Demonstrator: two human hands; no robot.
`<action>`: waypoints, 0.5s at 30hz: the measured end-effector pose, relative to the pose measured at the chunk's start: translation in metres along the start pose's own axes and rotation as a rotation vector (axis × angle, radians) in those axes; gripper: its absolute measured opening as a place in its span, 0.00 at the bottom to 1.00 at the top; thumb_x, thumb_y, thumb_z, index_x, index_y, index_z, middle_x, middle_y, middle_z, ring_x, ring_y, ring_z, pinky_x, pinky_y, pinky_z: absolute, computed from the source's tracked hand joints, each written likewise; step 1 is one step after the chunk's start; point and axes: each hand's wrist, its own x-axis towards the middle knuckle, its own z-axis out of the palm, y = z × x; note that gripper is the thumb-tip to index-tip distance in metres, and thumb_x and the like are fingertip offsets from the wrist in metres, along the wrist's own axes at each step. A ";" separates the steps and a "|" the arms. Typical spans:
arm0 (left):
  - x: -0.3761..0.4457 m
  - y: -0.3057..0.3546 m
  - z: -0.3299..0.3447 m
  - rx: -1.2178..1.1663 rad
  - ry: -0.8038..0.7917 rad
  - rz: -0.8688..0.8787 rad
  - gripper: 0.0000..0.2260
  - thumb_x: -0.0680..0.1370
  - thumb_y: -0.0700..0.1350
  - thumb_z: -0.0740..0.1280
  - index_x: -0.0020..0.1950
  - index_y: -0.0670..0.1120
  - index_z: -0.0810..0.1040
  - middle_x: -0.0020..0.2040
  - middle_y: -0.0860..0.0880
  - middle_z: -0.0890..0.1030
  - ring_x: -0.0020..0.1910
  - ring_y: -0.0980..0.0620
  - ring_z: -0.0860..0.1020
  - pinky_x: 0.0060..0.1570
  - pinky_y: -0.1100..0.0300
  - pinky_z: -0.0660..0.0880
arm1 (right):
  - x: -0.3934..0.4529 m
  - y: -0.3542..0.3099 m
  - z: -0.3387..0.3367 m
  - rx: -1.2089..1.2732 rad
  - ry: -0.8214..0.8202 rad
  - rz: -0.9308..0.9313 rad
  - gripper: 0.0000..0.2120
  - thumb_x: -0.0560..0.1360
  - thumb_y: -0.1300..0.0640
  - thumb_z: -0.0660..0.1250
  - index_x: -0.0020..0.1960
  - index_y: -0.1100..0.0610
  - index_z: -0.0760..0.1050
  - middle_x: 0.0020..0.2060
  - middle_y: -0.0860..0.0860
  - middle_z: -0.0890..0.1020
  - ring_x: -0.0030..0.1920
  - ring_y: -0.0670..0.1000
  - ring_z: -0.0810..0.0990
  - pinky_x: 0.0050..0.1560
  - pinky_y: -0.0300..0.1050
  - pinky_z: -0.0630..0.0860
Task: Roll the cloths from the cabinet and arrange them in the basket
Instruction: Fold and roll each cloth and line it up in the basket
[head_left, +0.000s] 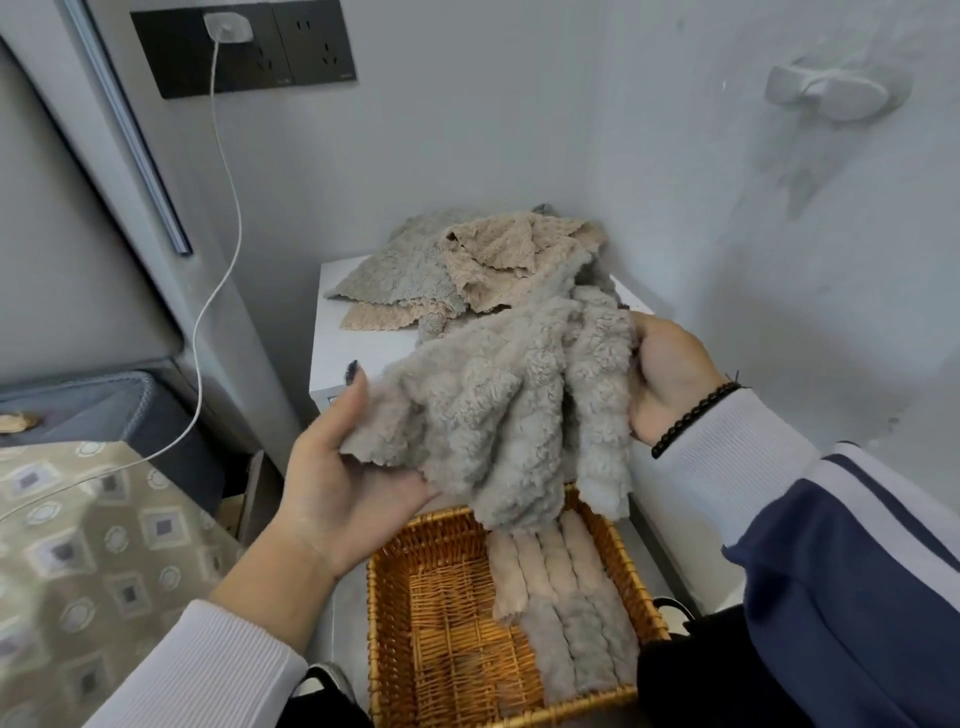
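At nine o'clock of my view lies a beige patterned fabric surface (78, 545), with a thin white charging cable (223, 218) trailing across it up to the black wall socket panel (244, 47) at eleven o'clock. My left hand (343, 467) sits just left of centre, palm turned up, thumb and fingers pinching the left edge of the fluffy grey cloth (498, 405). The cloth hangs crumpled between both hands, its long axis running from eight o'clock up to two o'clock, with loose folds drooping toward six o'clock over the basket. Behind it, at twelve o'clock, a heap of unrolled grey and beige cloths (467, 265) rests on top of the white cabinet (353, 353), which stands in the corner of the pale walls. Below centre, at six o'clock, the brown woven wicker basket (447, 649) stands on the floor; along its right side lie the rolled cloths (561, 613), beige and grey, side by side and touching, their long axes running from twelve to six o'clock. My right hand (670, 379), wearing a black beaded bracelet (691, 415), grips the cloth's upper right end, fingers curled into the pile. At two o'clock a white plastic wall hook (831, 93) sticks out.
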 end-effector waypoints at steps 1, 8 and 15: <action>0.000 -0.004 0.002 0.023 -0.027 -0.048 0.34 0.68 0.51 0.78 0.71 0.44 0.74 0.72 0.40 0.72 0.71 0.39 0.70 0.70 0.37 0.65 | 0.000 0.002 0.001 0.025 0.001 0.006 0.15 0.79 0.62 0.58 0.60 0.66 0.77 0.57 0.63 0.81 0.58 0.61 0.80 0.61 0.59 0.76; 0.000 -0.017 0.014 0.182 0.094 -0.138 0.37 0.54 0.40 0.86 0.62 0.37 0.80 0.62 0.36 0.80 0.57 0.41 0.81 0.56 0.48 0.80 | 0.017 -0.001 -0.007 0.208 0.127 -0.026 0.17 0.82 0.65 0.51 0.45 0.62 0.78 0.38 0.57 0.82 0.39 0.54 0.82 0.47 0.49 0.82; 0.006 -0.015 0.013 0.317 0.387 -0.116 0.24 0.67 0.32 0.70 0.64 0.37 0.77 0.60 0.38 0.81 0.58 0.41 0.81 0.55 0.46 0.79 | 0.011 0.008 -0.001 0.050 -0.006 0.099 0.15 0.80 0.58 0.61 0.41 0.62 0.82 0.33 0.58 0.84 0.33 0.54 0.85 0.32 0.51 0.82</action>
